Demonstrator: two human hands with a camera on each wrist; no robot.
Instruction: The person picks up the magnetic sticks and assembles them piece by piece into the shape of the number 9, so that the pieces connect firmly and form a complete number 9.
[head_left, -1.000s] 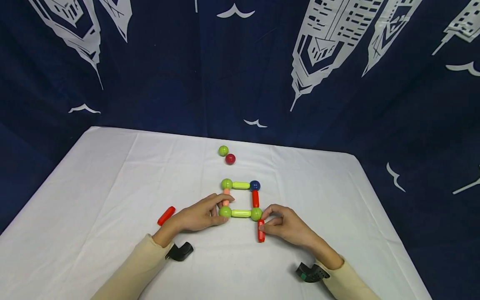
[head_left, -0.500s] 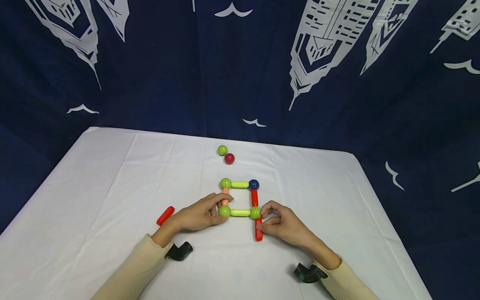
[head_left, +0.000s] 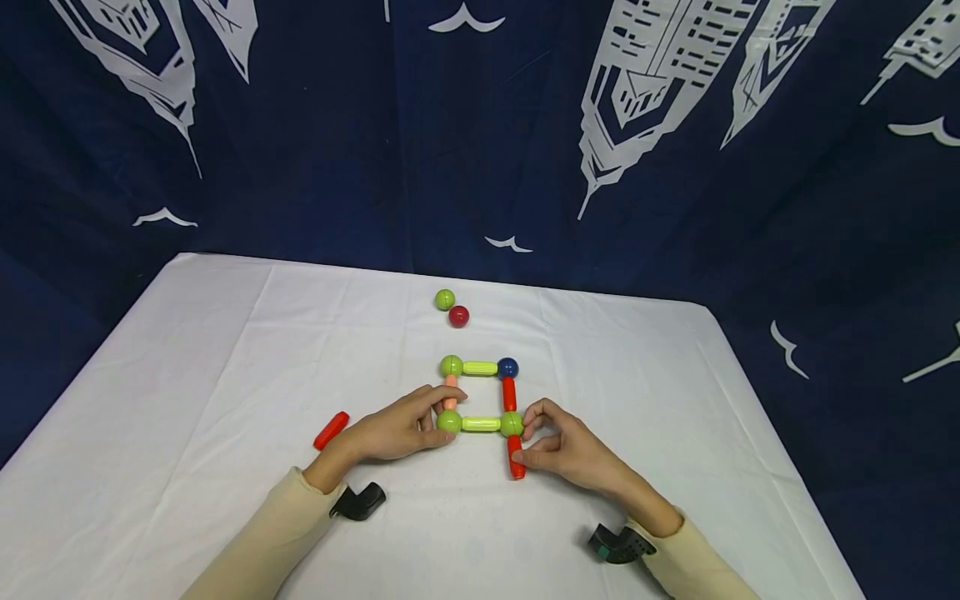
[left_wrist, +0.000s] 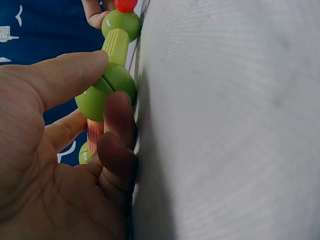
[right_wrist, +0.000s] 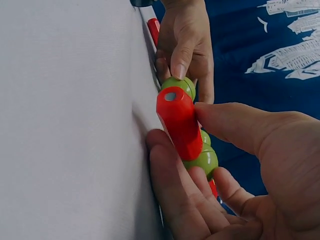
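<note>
Magnetic rods and balls form a square on the table: green balls at three corners, a blue ball (head_left: 507,367) at the far right. My left hand (head_left: 401,423) holds the near-left green ball (head_left: 449,421), thumb and fingers around it in the left wrist view, with the forefinger over the salmon rod (head_left: 451,382). My right hand (head_left: 573,446) pinches a red magnetic rod (right_wrist: 177,120) that extends toward me from the near-right green ball (head_left: 512,423). Its fingertips are right at that ball. A metal dot shows on the rod's near end.
A loose red rod (head_left: 332,431) lies left of my left wrist. Beyond the square, a green ball (head_left: 445,300) and a dark red ball (head_left: 459,316) sit together. A white cloth (head_left: 630,375) covers the table, with a dark blue printed curtain (head_left: 337,150) behind.
The red rod in my right hand has swung slightly left and now lines up under the near-right green ball. My left hand has kept its place on the square.
</note>
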